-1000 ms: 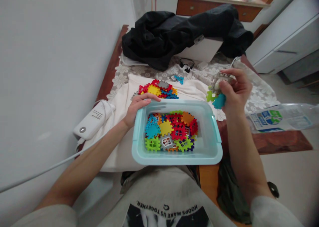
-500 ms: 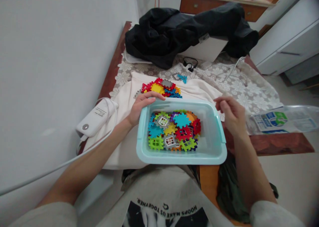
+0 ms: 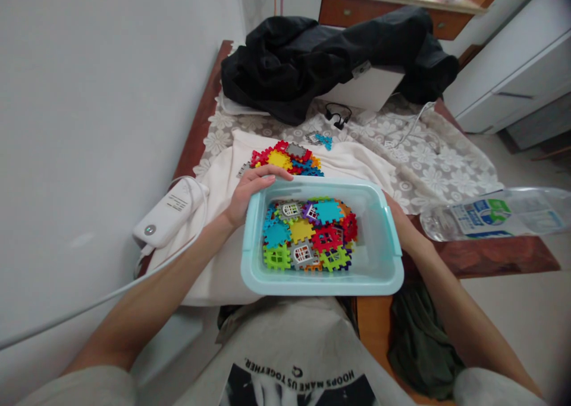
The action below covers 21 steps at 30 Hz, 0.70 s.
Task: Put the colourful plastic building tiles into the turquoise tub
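Observation:
A light blue plastic bin point(image 3: 322, 289) is tilted toward me at the near edge of the table, with colourful toothed building pieces point(image 3: 302, 230) piled mostly in its left part. My left hand point(image 3: 250, 191) grips the bin's far left corner, its fingers laid along the rim. Against the right end of the bin is my right hand point(image 3: 395, 213); its fingers are hidden behind the wall, so their grip does not show. Beyond the bin, a heap of similar pieces point(image 3: 280, 158) lies on a white cloth point(image 3: 214, 239).
A clear plastic bottle point(image 3: 486, 214) lies at the right edge. To the left are a white power unit point(image 3: 171, 211) and its cable. Farther back are black earphones point(image 3: 339, 117), two loose linked pieces point(image 3: 322, 139) and a black jacket point(image 3: 307, 61) over a white panel.
My right hand has come down and in, from beside the rim to behind the bin's right end. The left hand keeps its hold. A few pieces inside have shifted slightly.

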Available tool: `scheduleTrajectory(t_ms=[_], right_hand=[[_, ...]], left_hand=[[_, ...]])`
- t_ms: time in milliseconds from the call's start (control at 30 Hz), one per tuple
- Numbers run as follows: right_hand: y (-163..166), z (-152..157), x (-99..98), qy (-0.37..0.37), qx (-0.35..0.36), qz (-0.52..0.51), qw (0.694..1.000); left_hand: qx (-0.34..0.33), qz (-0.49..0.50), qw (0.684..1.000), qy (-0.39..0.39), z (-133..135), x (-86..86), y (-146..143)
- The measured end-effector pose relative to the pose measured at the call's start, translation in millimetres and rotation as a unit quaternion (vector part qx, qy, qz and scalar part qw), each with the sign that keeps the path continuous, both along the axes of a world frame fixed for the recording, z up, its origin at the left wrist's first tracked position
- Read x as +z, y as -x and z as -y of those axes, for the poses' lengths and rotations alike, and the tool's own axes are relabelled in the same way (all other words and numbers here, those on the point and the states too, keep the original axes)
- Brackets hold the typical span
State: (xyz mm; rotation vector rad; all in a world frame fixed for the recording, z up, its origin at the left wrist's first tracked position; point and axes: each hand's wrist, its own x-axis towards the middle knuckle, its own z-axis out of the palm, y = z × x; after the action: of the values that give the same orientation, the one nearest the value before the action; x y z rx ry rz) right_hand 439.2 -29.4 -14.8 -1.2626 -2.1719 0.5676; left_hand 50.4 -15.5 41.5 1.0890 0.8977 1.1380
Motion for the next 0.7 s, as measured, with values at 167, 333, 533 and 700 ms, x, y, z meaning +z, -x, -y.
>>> scheduleTrajectory(t_ms=[167,333,533,700], right_hand=[[30,-47,35.0,0.043,0.058,-0.031,0.997],[77,-82,19.1,0.036,0.141,-0.016,0.989],[90,-89,-20.0,-0.003,0.149,0.019,0.989],[90,-100,-43.0,-0.030,0.064,0.076,0.995]], left_hand=[[-0.003,0.014,1.000,0.005,-1,-0.9,0],[0.001,0.008,1.000,0.021,0,0.2,1],[-0.002,0.012,1.000,0.024,1,4.6,2],[-0.008,0.012,1.000,0.023,1,3.8,5]])
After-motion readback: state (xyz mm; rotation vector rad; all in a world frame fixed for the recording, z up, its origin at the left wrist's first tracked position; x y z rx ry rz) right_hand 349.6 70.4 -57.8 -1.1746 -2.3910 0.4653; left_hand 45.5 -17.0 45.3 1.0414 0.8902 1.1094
